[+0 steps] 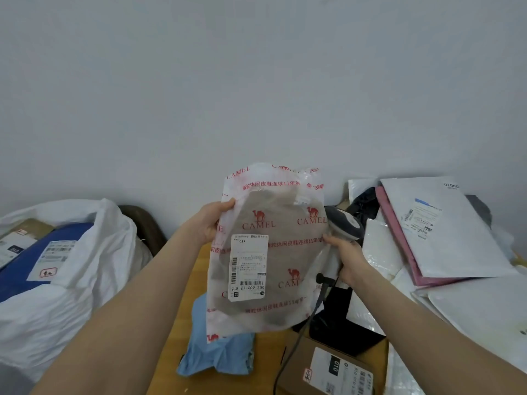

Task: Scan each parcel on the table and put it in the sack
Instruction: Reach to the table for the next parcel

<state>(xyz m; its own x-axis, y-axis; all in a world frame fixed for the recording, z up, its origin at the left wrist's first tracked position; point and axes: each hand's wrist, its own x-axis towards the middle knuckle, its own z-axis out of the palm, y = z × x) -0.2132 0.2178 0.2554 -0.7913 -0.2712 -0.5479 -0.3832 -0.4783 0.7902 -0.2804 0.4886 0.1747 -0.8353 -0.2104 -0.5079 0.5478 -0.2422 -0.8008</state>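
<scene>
I hold up a translucent white parcel bag (285,252) printed with red CAMEL logos, its shipping label facing me. My left hand (212,223) grips its upper left edge. My right hand (346,259) grips the handle of a grey-and-white barcode scanner (343,223), whose head sits just behind the bag's right edge. The scanner's black stand (345,332) rests on the wooden table (174,346) below. A white woven sack (94,252) stands open at the left, with a blue parcel (34,260) and a cardboard box inside.
A light blue soft parcel (216,354) lies on the table under the held bag. A cardboard box (319,369) with a label sits at the front. White and pink mailers (439,229) are piled at the right. A plain wall rises behind.
</scene>
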